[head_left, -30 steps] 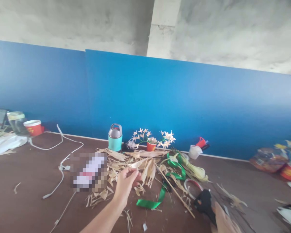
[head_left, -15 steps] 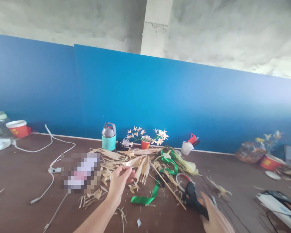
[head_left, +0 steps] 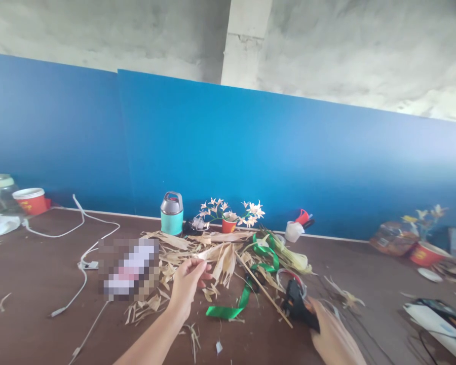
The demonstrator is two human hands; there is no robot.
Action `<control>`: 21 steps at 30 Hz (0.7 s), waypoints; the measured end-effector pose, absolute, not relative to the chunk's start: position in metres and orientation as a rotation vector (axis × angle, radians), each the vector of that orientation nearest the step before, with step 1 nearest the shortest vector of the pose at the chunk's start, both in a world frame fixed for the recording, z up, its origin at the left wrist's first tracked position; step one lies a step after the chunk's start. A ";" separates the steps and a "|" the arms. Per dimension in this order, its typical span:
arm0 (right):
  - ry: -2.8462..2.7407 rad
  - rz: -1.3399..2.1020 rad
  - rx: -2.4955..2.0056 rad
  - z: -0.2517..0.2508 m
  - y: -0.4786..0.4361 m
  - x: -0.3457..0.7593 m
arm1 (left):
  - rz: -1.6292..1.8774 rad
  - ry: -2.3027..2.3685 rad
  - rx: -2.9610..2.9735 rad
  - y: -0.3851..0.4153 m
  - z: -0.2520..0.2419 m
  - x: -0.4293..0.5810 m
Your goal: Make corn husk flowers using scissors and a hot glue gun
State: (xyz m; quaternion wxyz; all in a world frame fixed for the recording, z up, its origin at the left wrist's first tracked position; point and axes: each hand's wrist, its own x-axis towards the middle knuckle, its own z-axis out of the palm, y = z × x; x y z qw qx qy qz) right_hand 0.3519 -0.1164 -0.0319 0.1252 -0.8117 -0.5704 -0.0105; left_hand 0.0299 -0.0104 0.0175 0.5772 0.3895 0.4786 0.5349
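My left hand is over the dried husk pieces, thumb and fingertips pressed together; anything between them is too small to make out. At the lower right, my right hand is at the handle of a black glue gun, with its fingers partly hidden. A curled green ribbon lies between the hands. Beside it a thin dry stalk slants toward the gun. Behind the gun is a clear roll with a red inner ring. Pale green stems lie farther back.
A teal flask and a red cup with white flowers stand by the blue partition. A blurred-out object and white cables lie left. Another flower cup and a white-and-black object are right.
My right hand has moved slightly left and up, closer round the glue gun's handle, and the gun has shifted slightly left. My left hand has hardly moved.
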 end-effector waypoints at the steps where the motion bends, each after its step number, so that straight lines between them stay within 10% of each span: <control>1: -1.671 -0.021 -2.360 -0.032 -0.115 0.352 | 1.247 1.120 0.906 -0.010 0.018 0.030; 21: -2.103 0.186 -1.720 0.022 -0.048 0.202 | 1.278 1.119 0.948 -0.005 0.010 0.029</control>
